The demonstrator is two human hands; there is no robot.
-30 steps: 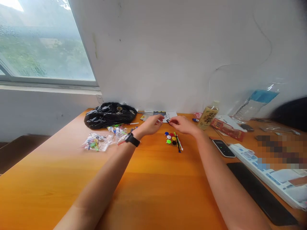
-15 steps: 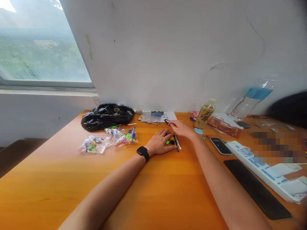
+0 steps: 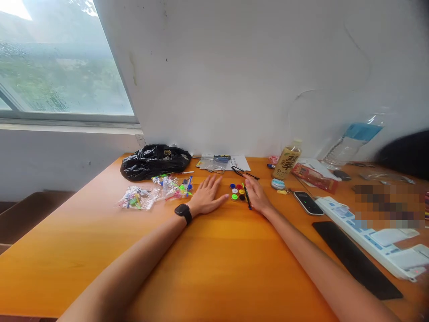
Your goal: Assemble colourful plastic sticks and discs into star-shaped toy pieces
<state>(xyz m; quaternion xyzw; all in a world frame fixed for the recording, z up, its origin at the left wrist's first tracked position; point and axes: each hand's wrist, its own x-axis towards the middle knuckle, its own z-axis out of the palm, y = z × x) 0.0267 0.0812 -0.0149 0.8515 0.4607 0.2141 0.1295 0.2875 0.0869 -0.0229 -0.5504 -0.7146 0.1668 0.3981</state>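
Observation:
My left hand [image 3: 206, 199], with a black watch on its wrist, lies flat and open on the orange table [image 3: 214, 250], just left of a cluster of small coloured round discs [image 3: 237, 192]. My right hand [image 3: 256, 196] rests flat and open on the other side of the discs, beside a few thin coloured sticks [image 3: 247, 197]. Neither hand holds anything. Black scissors [image 3: 241, 171] lie just beyond the discs.
Clear bags of coloured parts [image 3: 156, 192] and a black plastic bag [image 3: 154, 160] sit at the left. A drink bottle [image 3: 286, 161], a phone [image 3: 306, 202], a red packet [image 3: 313, 176], a water bottle [image 3: 351, 141], a power strip [image 3: 372, 235] and a black pad [image 3: 355, 259] are at the right.
Both hands came back from the far papers to the discs. The left hand then slid off the discs to their left, and both hands now lie flat. Scissors now lie uncovered behind the discs.

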